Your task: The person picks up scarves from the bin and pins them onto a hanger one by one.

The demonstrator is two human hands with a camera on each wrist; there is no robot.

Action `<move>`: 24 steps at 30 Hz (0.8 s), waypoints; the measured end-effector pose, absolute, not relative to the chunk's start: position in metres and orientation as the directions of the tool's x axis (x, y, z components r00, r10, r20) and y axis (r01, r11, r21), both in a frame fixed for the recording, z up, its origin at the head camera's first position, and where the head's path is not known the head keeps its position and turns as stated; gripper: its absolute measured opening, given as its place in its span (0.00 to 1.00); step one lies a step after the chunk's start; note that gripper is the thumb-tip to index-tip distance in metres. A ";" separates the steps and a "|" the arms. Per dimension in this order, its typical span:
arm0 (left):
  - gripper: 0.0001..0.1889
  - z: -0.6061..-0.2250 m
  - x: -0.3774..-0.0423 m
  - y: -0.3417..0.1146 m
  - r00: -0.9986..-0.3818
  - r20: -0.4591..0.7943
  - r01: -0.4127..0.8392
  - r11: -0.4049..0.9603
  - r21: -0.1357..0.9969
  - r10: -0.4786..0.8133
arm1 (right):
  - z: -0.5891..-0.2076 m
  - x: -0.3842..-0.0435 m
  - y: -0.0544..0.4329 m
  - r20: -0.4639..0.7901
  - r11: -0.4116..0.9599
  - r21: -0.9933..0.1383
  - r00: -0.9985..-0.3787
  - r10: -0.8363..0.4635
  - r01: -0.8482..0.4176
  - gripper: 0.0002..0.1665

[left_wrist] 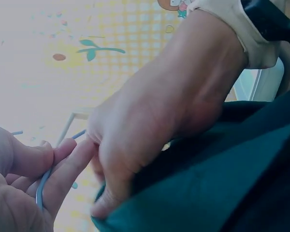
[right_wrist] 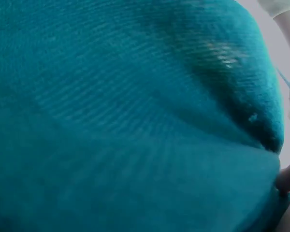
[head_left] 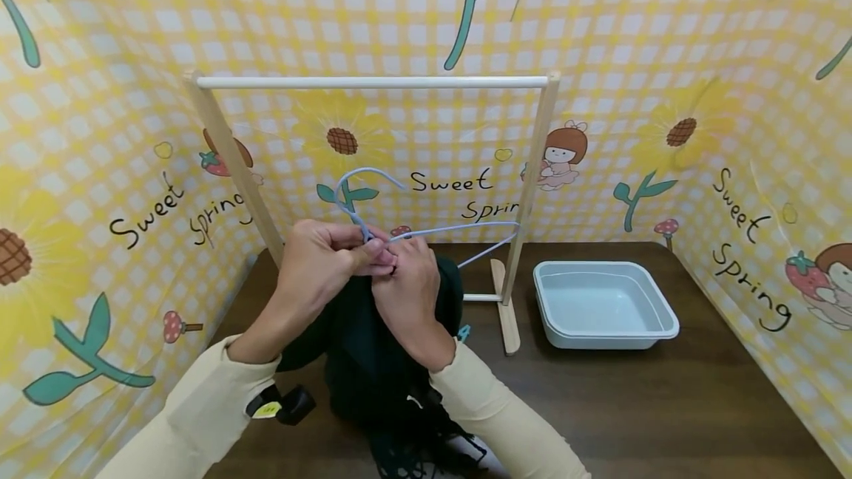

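Note:
A thin light-blue clothes hanger (head_left: 459,228) stands in front of the rack, its hook up and its visible arm reaching right. My left hand (head_left: 316,261) pinches it just below the hook between thumb and fingers, as the left wrist view also shows. Beside it, my right hand (head_left: 409,279) grips the top edge of a dark green knit garment (head_left: 359,346), close against the left fingertips. The garment hangs down below both hands and hides part of the hanger. Its cloth (right_wrist: 135,116) fills most of the right wrist view.
Behind the hands stands a wooden rack with a white top bar (head_left: 373,83). A pale blue plastic tub (head_left: 609,344) sits to its right on the dark brown table (head_left: 599,420). A small blue clip (head_left: 464,332) shows by my right wrist. Yellow checked cloth (head_left: 599,43) surrounds the table.

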State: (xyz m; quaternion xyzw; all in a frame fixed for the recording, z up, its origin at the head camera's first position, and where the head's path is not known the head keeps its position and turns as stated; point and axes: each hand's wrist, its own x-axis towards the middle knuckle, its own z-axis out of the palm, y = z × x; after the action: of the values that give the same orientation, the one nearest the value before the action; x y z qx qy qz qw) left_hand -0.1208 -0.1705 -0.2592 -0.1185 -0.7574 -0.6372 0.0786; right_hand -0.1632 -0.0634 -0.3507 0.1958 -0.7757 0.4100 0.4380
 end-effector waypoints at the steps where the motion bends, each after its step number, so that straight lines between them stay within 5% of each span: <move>1: 0.09 -0.258 -0.120 -0.171 -0.956 0.285 0.293 0.171 0.941 0.072 | -0.351 -0.163 -0.063 0.824 0.598 -0.465 -0.566 0.022 -0.653 0.12; 4: 0.09 -0.256 -0.119 -0.170 -0.943 0.329 0.332 0.229 0.915 0.052 | -0.353 -0.162 -0.063 0.759 0.659 -0.403 -0.634 -0.147 -0.635 0.09; 7: 0.08 -0.257 -0.120 -0.171 -0.925 0.379 0.370 0.328 0.869 0.038 | -0.361 -0.160 -0.063 0.701 0.694 -0.260 -0.625 -0.343 -0.671 0.12; 14: 0.08 -0.266 -0.126 -0.182 -0.881 0.473 0.443 0.387 0.809 0.018 | -0.382 -0.150 -0.054 0.778 0.553 0.022 -0.333 -0.533 -0.833 0.21; 18: 0.06 -0.263 -0.130 -0.185 -0.852 0.523 0.502 0.291 0.814 0.007 | -0.386 -0.143 -0.032 0.892 0.460 0.043 -0.173 -0.417 -0.887 0.19; 20: 0.06 -0.259 -0.131 -0.185 -0.841 0.542 0.518 0.284 0.807 -0.004 | -0.388 -0.145 -0.017 0.951 0.470 -0.020 -0.162 -0.265 -0.883 0.17; 22: 0.06 -0.254 -0.132 -0.186 -0.830 0.558 0.531 0.293 0.795 -0.010 | -0.390 -0.152 -0.001 0.969 0.478 -0.157 -0.229 -0.097 -0.864 0.18; 24: 0.07 -0.248 -0.133 -0.187 -0.819 0.573 0.541 0.315 0.780 -0.013 | -0.394 -0.161 0.012 0.931 0.478 -0.325 -0.365 0.011 -0.816 0.21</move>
State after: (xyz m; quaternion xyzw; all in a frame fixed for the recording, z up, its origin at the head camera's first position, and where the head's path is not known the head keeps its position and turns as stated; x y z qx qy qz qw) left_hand -0.1328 -0.1866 -0.2479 -0.1709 -0.7722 -0.5598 0.2472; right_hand -0.1605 0.0117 -0.3944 0.2842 -0.7085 0.4246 0.4867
